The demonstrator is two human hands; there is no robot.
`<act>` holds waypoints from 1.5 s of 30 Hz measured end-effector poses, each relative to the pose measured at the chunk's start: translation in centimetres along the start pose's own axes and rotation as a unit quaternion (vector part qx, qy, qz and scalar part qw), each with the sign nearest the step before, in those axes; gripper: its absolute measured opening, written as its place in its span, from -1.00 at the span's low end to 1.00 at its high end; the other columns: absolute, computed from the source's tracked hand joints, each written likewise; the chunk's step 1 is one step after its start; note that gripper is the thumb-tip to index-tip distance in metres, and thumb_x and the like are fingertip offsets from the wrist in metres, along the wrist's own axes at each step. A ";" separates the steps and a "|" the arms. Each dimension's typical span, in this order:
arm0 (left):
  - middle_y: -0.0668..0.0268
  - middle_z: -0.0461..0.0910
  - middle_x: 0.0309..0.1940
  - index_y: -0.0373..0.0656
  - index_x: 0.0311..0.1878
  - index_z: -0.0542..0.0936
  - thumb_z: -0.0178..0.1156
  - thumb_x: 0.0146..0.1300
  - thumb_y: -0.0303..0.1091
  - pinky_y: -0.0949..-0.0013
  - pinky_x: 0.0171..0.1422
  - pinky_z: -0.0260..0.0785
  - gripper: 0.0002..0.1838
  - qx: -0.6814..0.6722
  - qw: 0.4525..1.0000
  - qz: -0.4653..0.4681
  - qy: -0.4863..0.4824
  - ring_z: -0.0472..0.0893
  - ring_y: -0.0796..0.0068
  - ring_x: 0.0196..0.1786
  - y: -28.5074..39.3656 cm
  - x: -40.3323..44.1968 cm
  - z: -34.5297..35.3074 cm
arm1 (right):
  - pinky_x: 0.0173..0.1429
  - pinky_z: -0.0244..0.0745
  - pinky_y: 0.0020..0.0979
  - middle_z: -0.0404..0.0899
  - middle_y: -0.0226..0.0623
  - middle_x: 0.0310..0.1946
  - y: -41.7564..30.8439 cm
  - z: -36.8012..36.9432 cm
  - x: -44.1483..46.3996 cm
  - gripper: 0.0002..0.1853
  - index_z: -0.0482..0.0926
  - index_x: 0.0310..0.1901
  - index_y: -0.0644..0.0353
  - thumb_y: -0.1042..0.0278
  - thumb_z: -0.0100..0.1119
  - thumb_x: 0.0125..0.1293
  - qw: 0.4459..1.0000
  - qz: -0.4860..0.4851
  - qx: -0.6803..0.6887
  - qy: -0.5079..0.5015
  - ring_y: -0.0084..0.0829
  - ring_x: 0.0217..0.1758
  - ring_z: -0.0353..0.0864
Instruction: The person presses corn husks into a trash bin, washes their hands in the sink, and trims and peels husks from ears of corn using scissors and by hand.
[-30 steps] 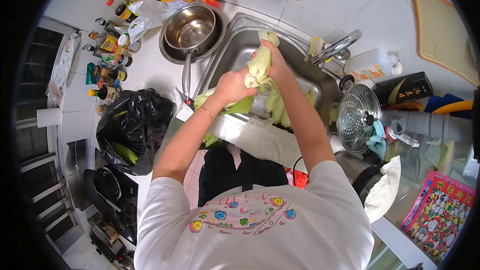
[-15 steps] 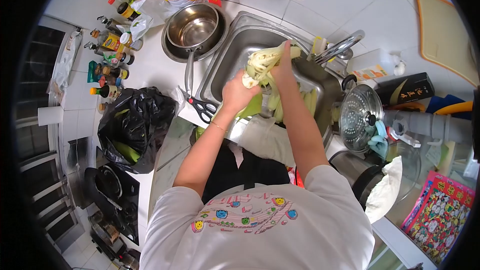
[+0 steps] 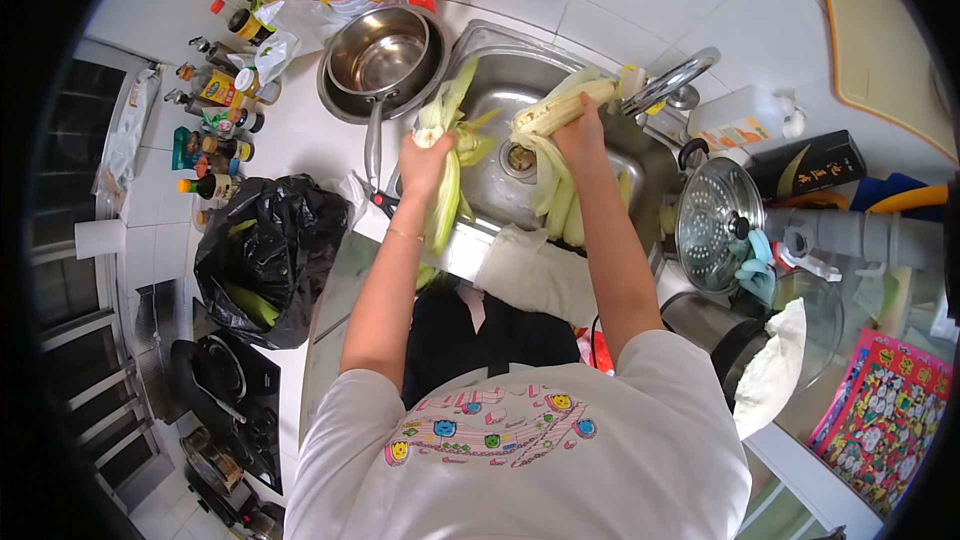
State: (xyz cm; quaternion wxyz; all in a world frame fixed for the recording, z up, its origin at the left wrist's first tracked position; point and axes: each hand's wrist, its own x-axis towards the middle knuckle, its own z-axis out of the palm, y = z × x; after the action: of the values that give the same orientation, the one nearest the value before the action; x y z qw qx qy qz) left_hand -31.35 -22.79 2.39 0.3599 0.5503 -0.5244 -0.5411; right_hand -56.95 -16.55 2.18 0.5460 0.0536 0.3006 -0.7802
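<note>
Over the left edge of the steel sink (image 3: pixel 640 145), my left hand (image 3: pixel 424 166) is closed around a bunch of corn husks (image 3: pixel 447 190), green leaves hanging above and below it. My right hand (image 3: pixel 580 132) grips a pale ear of corn (image 3: pixel 552 117) above the sink's right half, held at a slant, with some thin husk still about it. Beneath that hand, several pale-green ears (image 3: pixel 562 210) lie in the sink, partly covered by my forearm. The sink drain (image 3: pixel 520 158) shows between my two hands.
Left of the sink stand a saucepan (image 3: pixel 380 52) inside a wider pan, scissors (image 3: pixel 383 202) partly hidden by my arm, and a black plastic bag (image 3: pixel 268 255) with husks. A faucet (image 3: pixel 685 72) reaches in from the right, near a steamer lid (image 3: pixel 718 225). A cloth (image 3: pixel 535 270) lies on the front edge.
My hands have moved apart. The left one has pulled a bunch of husks away to the left, while the right one keeps the corn, now more bare. The drain has come into sight.
</note>
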 end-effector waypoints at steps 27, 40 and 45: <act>0.17 0.42 0.26 -0.01 0.29 0.44 0.19 -0.05 -0.68 0.22 0.38 0.23 -0.27 0.244 0.910 0.327 -0.082 0.35 0.08 0.31 5.7 -6.1 3.7 | 0.29 0.42 -0.09 0.48 -0.12 0.09 2.2 4.2 -4.0 -0.55 0.32 0.22 0.21 0.18 0.10 0.42 0.982 0.170 -0.074 -0.025 -0.20 0.12 0.53; 0.16 0.64 -0.12 -0.30 0.07 0.53 -0.09 0.47 0.09 0.36 0.00 0.42 -0.44 0.031 0.997 0.005 -0.066 0.60 0.36 -0.10 2.6 -5.2 4.7 | 0.25 0.41 -0.12 0.52 -0.17 0.04 5.3 1.1 -5.1 -0.49 0.30 0.21 0.22 0.09 0.09 0.35 0.987 0.103 -0.102 0.073 -0.19 0.13 0.52; 0.21 0.55 -0.18 -0.26 0.01 0.39 -0.24 0.55 -0.11 0.10 0.05 0.51 -0.62 -0.430 0.893 -0.136 0.017 0.58 0.23 -0.03 5.0 -6.3 6.7 | 0.23 0.42 -0.08 0.53 -0.11 0.00 8.5 -2.0 -3.7 -0.52 0.34 0.14 0.25 0.06 0.01 0.35 0.993 0.089 0.052 0.057 -0.12 0.07 0.53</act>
State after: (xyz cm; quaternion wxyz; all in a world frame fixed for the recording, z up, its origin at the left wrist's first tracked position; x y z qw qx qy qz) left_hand -37.96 -16.47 7.58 0.4932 0.4170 -0.1546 -0.7476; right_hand -48.46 -14.37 -1.44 0.5915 0.1529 0.2842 -0.7389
